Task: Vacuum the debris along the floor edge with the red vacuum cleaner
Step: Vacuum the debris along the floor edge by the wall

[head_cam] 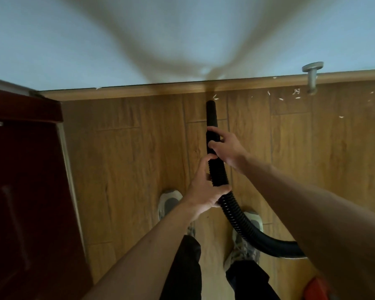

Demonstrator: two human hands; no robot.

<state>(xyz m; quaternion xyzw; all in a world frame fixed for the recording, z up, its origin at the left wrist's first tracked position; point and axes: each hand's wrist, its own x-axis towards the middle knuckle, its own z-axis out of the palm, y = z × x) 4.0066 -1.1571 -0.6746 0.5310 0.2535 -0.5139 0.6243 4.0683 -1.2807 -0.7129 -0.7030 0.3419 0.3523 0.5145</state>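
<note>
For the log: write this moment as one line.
left hand: grips hose | right hand: grips nozzle | nozzle tip: by baseboard | debris: right, along baseboard

The hose [220,176] is black and ribbed, the nozzle [211,113] plain black, the vacuum [318,286] red. The floor [128,159] is mid-brown planks with dark wood grain, and the skirting [139,93] a lighter brown. The debris [296,92] is white flecks. The wall [52,40] is pale bluish white crossed by brownish shadows, the door [20,169] dark reddish brown, the doorstop [312,79] grey, the shoes [169,200] grey and off-white, the trousers [182,267] black

home interior, wood-look floor [139,169], skirting board [139,93], dark red door [20,191], doorstop [312,79]
</note>
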